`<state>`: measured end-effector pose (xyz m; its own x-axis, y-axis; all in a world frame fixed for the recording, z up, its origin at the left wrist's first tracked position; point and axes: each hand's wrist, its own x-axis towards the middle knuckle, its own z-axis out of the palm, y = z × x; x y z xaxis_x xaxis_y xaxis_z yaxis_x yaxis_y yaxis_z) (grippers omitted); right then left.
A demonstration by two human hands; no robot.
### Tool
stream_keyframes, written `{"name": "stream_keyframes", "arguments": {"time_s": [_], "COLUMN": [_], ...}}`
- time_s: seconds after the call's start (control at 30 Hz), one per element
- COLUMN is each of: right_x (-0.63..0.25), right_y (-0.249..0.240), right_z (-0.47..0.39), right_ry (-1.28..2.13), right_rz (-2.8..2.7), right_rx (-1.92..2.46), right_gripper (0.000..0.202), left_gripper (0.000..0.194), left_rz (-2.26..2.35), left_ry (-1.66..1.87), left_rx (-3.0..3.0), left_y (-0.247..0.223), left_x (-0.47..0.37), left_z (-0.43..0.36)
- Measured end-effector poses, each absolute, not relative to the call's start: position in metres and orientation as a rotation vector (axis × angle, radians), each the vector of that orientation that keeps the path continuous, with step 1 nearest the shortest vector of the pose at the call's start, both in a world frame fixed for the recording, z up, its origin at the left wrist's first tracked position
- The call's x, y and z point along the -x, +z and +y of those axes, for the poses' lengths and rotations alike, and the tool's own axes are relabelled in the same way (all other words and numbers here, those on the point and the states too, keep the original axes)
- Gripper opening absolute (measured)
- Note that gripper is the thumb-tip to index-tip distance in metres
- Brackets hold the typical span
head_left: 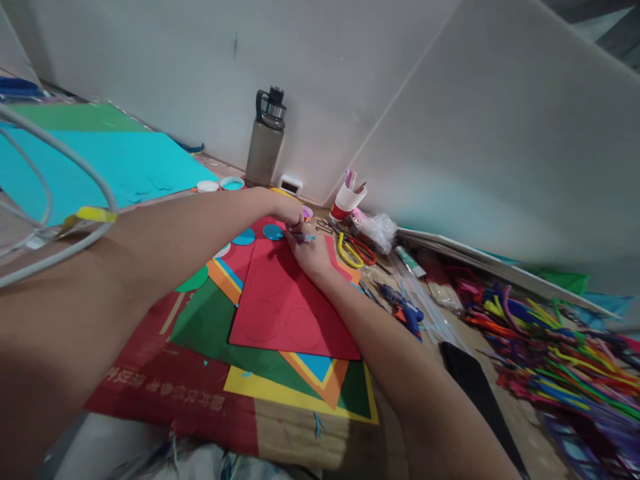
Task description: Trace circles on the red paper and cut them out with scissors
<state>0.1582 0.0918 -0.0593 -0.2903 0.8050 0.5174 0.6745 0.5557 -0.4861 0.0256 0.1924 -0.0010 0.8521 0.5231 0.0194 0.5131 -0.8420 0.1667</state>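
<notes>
My left hand (289, 209) reaches to the far edge of a red sheet (285, 293), its fingers curled down and meeting my right hand (311, 252). Whatever the left fingers grip is hidden. A slim pen (304, 237) with a bluish end sits in my closed right hand, which rests on the sheet's far right part. Faint circle outlines show on the near part of the sheet. A blue disc (273, 232) lies just left of my fingers, with another blue disc (243, 237) further left. Behind the hands stands a small tub with purple inside (307, 213).
Beneath lie green (210, 327) and yellow sheets (300, 398). To the right are yellow-handled scissors (349, 252), a blue glue gun (407, 312), a black phone (475, 393) and piled pipe cleaners (555, 353). A bottle (265, 143) and paper cups (347, 200) stand behind. A white cable (75, 157) crosses at left.
</notes>
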Motion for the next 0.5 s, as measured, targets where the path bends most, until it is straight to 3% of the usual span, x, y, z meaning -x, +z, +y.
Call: {"name": "stream_keyframes", "arguments": {"time_s": [0.13, 0.5], "right_x": [-0.162, -0.183], "right_y": [-0.060, -0.047], "right_z": [0.088, 0.064], "right_ry": [0.268, 0.370], "right_rz": [-2.019, -2.010], "right_rx": [1.166, 1.259], "right_gripper": [0.014, 0.017], "left_gripper": [0.019, 0.028], "left_rz": [0.688, 0.822], "left_ry": [-0.132, -0.269], "left_rx": [-2.865, -2.686], "left_y": [0.000, 0.013], "left_x": [-0.024, -0.026], "left_z": [0.192, 0.177]}}
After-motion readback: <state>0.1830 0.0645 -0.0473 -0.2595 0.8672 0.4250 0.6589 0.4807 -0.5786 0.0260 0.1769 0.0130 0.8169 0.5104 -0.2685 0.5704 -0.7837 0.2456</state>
